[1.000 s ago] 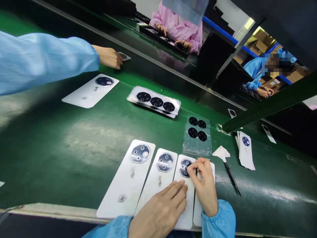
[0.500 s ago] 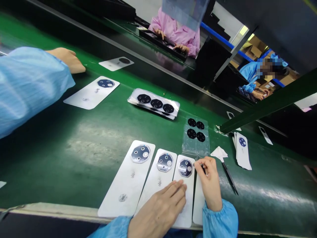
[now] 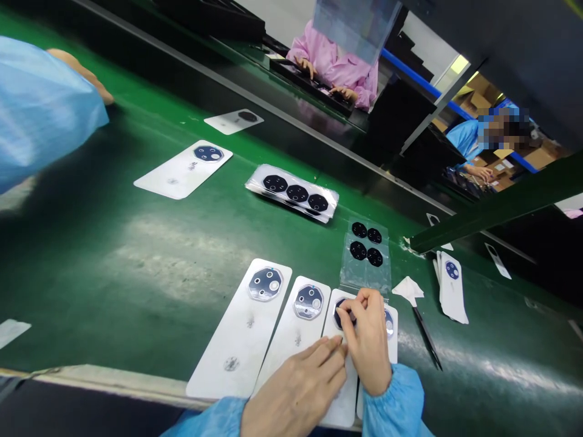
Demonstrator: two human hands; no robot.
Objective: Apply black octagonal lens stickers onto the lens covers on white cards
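Observation:
Four white phone back panels lie side by side at the bench's near edge, each with a dark octagonal camera plate. My left hand [image 3: 296,388] rests flat, fingers stretched, over the second panel [image 3: 298,331] and the third panel [image 3: 342,408]. Pinched at the third panel's camera plate [image 3: 337,314], my right hand [image 3: 370,340] covers much of it; anything between its fingertips is hidden. The rightmost panel [image 3: 392,349] lies partly beneath that hand and wrist. To the left is the uncovered first panel [image 3: 237,340]. Beyond them lies a clear film sheet [image 3: 364,276] bearing black camera stickers.
Black tweezers [image 3: 427,340] and a white scrap [image 3: 407,290] lie right, near a stack of panels [image 3: 450,291]. A pile of sticker sheets [image 3: 291,194] sits mid-bench. Another panel [image 3: 175,176] lies near a co-worker's blue sleeve [image 3: 45,109]. A green post [image 3: 492,203] slants at right.
My right hand has moved left, from the gap beside the third panel onto its camera plate. My left hand stays on the panels. The co-worker's arm at left has drawn away leftward.

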